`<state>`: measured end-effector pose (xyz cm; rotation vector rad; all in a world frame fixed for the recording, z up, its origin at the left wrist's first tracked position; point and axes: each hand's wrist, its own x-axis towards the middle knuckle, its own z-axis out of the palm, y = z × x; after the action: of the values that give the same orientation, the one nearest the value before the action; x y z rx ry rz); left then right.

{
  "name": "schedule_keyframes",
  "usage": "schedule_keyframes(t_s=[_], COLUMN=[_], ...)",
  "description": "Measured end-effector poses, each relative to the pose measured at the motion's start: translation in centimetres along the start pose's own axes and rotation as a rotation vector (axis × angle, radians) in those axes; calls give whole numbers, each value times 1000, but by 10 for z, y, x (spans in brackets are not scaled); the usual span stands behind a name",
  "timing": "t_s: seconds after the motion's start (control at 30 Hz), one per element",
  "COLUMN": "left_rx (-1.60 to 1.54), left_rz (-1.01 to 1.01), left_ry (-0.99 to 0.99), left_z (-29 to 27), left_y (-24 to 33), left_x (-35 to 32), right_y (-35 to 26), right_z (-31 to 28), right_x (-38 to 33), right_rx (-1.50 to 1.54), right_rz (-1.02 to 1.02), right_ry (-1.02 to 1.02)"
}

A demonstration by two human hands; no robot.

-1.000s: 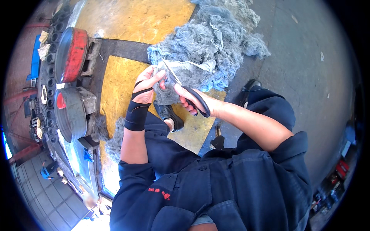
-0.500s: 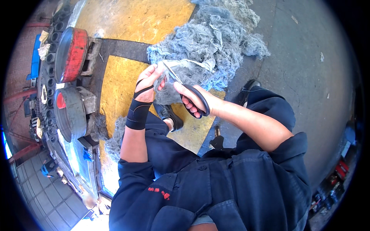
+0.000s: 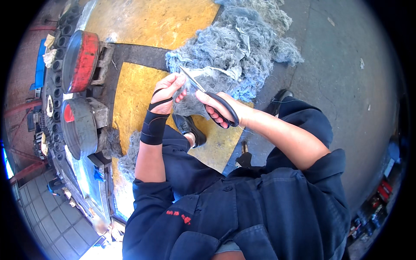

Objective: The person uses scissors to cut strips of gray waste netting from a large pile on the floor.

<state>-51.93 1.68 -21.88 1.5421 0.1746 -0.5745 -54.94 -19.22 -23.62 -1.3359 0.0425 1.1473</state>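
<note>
In my right hand [image 3: 223, 110] is a pair of black-handled scissors [image 3: 220, 104], the fingers closed through the loops. The metal blades point up and left, with their tips beside my left hand [image 3: 168, 93]. My left hand, in a black wrist wrap [image 3: 155, 125], pinches some grey-blue yarn waste between thumb and fingers. Strands trail from it toward the big tangled heap of grey-blue yarn waste [image 3: 229, 47] on the floor ahead. A whitish strip [image 3: 221, 72] lies across the near side of the heap, close to the blades.
Yellow floor plates [image 3: 151, 24] lie ahead and left. Two heavy round drums, one red and black [image 3: 82, 60], one grey [image 3: 80, 128], stand on blocks at the left. My shoe [image 3: 190, 130] is just below my hands. Grey floor [image 3: 346, 86] stretches to the right.
The scissors' blades have spread a little further apart beside my left fingers. My right hand has shifted slightly; the left stays nearly in place.
</note>
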Motion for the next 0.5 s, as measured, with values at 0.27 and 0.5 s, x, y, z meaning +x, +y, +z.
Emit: schedule_keyframes(t_s=[0.27,0.5], left_rx=[58,152], left_rz=[-24,-33], left_ry=[-54,-129], left_z=[-5,-5], left_y=[0,-3], left_x=[-3,0], right_y=[-2,-4], right_z=[-5,-7], right_x=[3,3], right_rx=[-2,-38], right_rz=[-13,-33], right_ry=[-29,4])
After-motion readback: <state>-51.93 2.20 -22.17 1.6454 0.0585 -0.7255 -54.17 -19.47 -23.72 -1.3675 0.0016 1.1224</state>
